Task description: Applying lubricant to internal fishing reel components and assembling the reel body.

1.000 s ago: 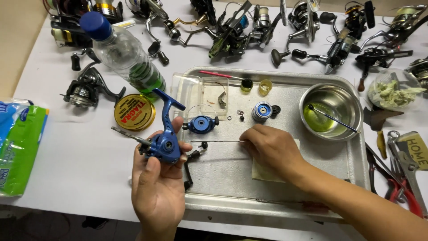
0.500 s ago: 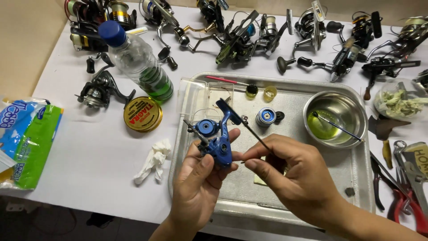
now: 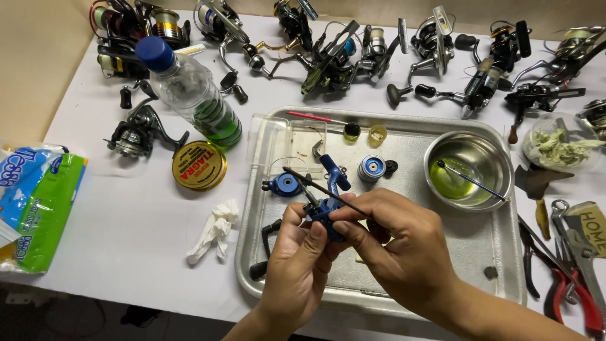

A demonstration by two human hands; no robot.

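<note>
My left hand (image 3: 297, 265) is closed around the blue reel body (image 3: 327, 205), fingers wrapped on its lower part, holding it above the near-left part of the metal tray (image 3: 404, 129). My right hand (image 3: 404, 249) pinches a thin dark rod (image 3: 325, 189) between thumb and fingertips; the rod slants up to the left across the reel body, touching it. A blue spool part (image 3: 284, 184) lies on the tray just behind my left hand, and a small round silver and blue part (image 3: 371, 168) lies further right. A steel bowl (image 3: 468, 169) with greenish liquid and a thin tool in it stands at the tray's far right. Left of the tray lie a crumpled white tissue (image 3: 214, 230), a round gold tin (image 3: 199, 165) and a plastic bottle (image 3: 192, 95).
</note>
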